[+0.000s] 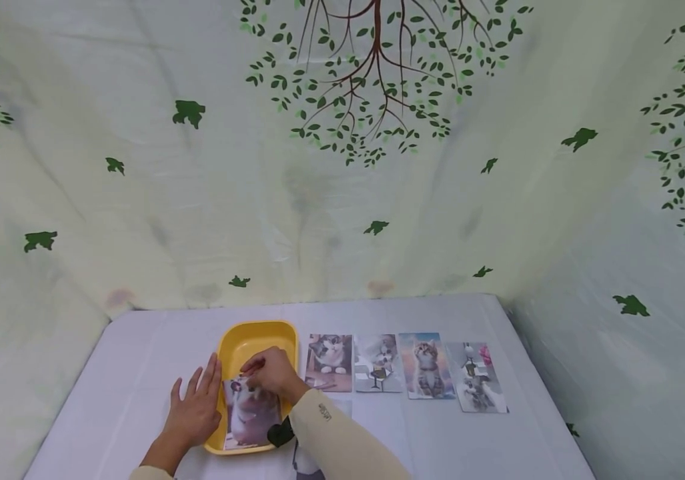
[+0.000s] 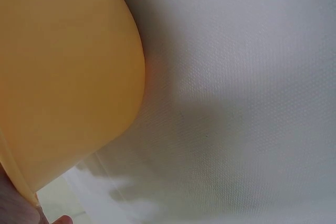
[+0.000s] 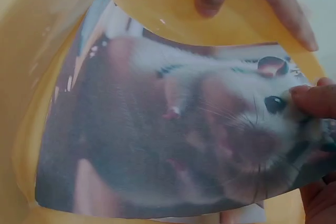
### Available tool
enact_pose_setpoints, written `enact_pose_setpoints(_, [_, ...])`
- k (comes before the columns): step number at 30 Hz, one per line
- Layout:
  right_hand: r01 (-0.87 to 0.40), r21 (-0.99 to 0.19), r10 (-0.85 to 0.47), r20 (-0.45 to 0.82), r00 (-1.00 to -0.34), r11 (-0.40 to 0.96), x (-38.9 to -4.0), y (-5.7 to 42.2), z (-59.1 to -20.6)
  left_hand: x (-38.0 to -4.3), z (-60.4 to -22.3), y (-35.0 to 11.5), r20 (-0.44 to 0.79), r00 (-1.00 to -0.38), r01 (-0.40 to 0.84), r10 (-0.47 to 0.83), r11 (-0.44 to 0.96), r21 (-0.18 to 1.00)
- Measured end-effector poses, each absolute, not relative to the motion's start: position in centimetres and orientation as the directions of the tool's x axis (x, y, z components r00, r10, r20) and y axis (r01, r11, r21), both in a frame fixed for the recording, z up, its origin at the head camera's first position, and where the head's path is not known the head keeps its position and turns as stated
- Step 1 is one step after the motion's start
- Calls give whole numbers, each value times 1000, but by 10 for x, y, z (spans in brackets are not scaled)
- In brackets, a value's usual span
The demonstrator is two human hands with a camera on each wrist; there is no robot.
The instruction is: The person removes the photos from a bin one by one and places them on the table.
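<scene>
A yellow tray (image 1: 258, 331) stands on the table, left of centre. In it is a photo card (image 3: 199, 135) of a whiskered, mouse-like rodent, bowed up along its edges. My right hand (image 1: 273, 372) pinches the card at its far end, the thumb (image 3: 315, 100) lying over the picture close to the animal's eye. Part of another printed card (image 3: 251, 214) shows from beneath it. My left hand (image 1: 192, 410) rests at the tray's left rim with its fingers extended. The left wrist view is mostly filled by the tray's outer wall (image 2: 68, 72).
Right of the tray, several photo cards lie in a row, among them a cat picture (image 1: 329, 363) and a kitten on a blue and pink ground (image 1: 427, 367). A pale curtain (image 1: 318, 200) with printed leaves rises behind the white-covered table (image 1: 156, 333).
</scene>
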State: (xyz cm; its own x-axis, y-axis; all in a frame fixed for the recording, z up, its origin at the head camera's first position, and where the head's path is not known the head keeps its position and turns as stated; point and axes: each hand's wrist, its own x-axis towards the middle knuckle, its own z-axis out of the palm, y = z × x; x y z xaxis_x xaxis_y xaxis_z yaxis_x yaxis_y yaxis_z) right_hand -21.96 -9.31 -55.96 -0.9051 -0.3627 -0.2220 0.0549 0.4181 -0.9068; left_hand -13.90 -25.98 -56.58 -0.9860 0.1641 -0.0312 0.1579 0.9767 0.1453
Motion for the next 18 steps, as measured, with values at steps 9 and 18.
enact_pose_setpoints(9, [107, -877, -325, -284, -902, 468, -215, -85, -553, -138, -567, -259, -60, -985, 153, 163, 978, 144])
enact_pose_setpoints(18, [-48, -952, -373, -72, -925, 302, -224, -61, -547, -140, -570, -260, -38, -985, 160, 165, 979, 125])
